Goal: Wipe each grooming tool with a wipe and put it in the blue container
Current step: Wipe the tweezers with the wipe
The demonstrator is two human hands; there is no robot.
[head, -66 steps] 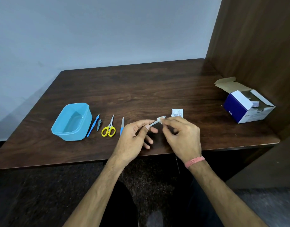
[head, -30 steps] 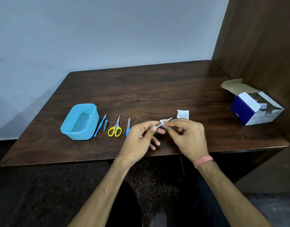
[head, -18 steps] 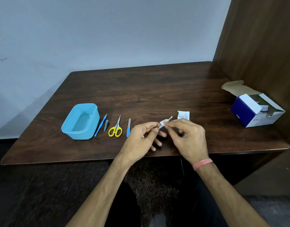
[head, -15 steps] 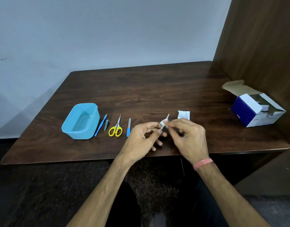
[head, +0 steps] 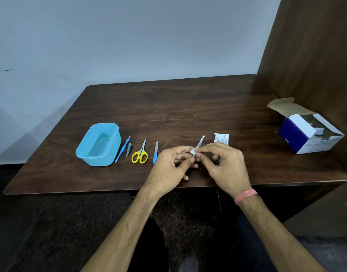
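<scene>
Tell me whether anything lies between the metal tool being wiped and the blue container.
Yes. Four tools lie in a row on the table between the held metal tool and the blue container: blue-handled file, yellow scissors, nail clipper, blue stick. All lie flat, so carrying the tool above them should clear.

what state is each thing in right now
blue container: open, empty
tweezers: held in both hands
wipe: pinched around tweezers
scissors: closed, on table
nail clipper: lying on table
cardboard box: flaps open
wipe wrapper: torn open
</scene>
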